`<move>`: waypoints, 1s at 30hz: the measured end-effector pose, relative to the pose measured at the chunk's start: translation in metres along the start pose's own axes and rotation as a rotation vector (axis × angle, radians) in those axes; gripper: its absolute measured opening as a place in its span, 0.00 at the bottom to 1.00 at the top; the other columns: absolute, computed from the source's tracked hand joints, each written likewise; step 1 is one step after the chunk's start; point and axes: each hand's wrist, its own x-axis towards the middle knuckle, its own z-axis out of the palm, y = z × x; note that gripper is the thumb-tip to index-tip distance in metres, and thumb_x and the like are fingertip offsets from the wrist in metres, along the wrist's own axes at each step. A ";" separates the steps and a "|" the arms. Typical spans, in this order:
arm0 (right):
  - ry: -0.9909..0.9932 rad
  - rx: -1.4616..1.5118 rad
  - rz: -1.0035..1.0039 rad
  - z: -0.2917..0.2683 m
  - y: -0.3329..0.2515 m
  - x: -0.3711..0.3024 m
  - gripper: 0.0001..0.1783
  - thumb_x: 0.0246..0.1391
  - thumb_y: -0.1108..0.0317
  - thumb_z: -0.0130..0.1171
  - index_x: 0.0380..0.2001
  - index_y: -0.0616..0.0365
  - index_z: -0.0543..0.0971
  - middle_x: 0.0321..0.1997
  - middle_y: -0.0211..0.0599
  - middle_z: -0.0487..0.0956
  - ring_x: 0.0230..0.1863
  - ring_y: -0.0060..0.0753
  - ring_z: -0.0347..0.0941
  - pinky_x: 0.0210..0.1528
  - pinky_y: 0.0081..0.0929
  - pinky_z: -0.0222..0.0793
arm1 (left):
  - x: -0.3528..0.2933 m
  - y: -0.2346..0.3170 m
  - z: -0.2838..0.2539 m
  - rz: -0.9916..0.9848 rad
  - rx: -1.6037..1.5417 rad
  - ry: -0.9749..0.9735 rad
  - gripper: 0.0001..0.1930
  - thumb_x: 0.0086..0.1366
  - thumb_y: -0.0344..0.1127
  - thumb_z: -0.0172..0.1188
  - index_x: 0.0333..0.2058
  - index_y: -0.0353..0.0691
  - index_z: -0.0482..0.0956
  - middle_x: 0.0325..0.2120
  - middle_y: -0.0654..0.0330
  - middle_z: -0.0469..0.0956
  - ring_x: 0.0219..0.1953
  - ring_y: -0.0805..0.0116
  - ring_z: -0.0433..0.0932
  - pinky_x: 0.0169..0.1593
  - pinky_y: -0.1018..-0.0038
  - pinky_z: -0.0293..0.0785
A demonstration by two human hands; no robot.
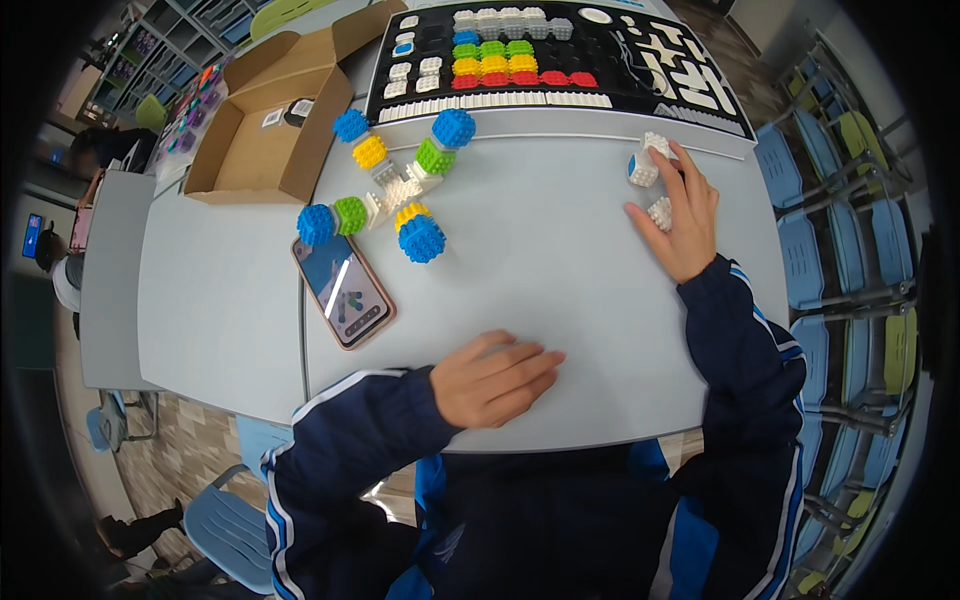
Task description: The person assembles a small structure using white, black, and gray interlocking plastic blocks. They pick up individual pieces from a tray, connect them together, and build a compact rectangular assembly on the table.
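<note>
My right hand (685, 215) reaches over white studded blocks at the table's right. Its fingertips touch the upper white block (643, 172), which has a blue patch on its side. The thumb stands apart from the fingers, with a smaller white block (660, 212) partly hidden beneath the hand. Low over the table's near middle, my left hand (498, 380) has its fingers stretched out and nothing in them. Farther left stands a branching model (402, 190) of white, green and yellow studded blocks with blue ends. A phone (345, 295) lies beside it, its screen showing a block model.
Along the far edge, a black sorting tray (590, 85) holds rows of coloured blocks and white parts. An open cardboard box (260, 130) sits at the far left. Stacked blue and green chairs (850, 250) line the right side; another blue chair (230, 525) stands lower left.
</note>
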 end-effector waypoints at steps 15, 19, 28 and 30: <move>-0.021 0.402 -0.152 0.022 -0.032 -0.001 0.23 0.50 0.71 0.68 0.51 0.45 0.83 0.56 0.40 0.78 0.50 0.34 0.75 0.52 0.34 0.69 | 0.025 -0.022 0.022 -0.417 -0.278 0.141 0.19 0.51 0.20 0.62 0.44 0.33 0.80 0.53 0.48 0.76 0.47 0.57 0.78 0.48 0.67 0.73; -0.217 0.788 -0.069 0.004 -0.074 -0.007 0.30 0.49 0.75 0.69 0.58 0.54 0.77 0.56 0.43 0.78 0.53 0.45 0.78 0.54 0.31 0.75 | 0.029 -0.020 0.027 -0.684 -0.443 0.313 0.23 0.58 0.25 0.66 0.53 0.34 0.73 0.57 0.46 0.71 0.54 0.52 0.74 0.53 0.64 0.72; -0.248 0.885 -0.097 0.009 -0.079 -0.017 0.35 0.49 0.76 0.69 0.62 0.54 0.72 0.56 0.42 0.79 0.51 0.41 0.80 0.52 0.31 0.75 | 0.018 -0.032 0.036 -0.935 -0.795 0.216 0.27 0.61 0.23 0.66 0.57 0.36 0.66 0.52 0.53 0.73 0.54 0.64 0.74 0.58 0.67 0.71; -0.313 0.879 -0.020 0.005 -0.077 -0.014 0.35 0.49 0.75 0.69 0.62 0.54 0.72 0.56 0.42 0.79 0.50 0.40 0.80 0.51 0.30 0.75 | 0.019 -0.030 0.033 -0.928 -0.889 0.347 0.24 0.62 0.19 0.64 0.55 0.37 0.67 0.51 0.54 0.75 0.54 0.65 0.75 0.58 0.68 0.71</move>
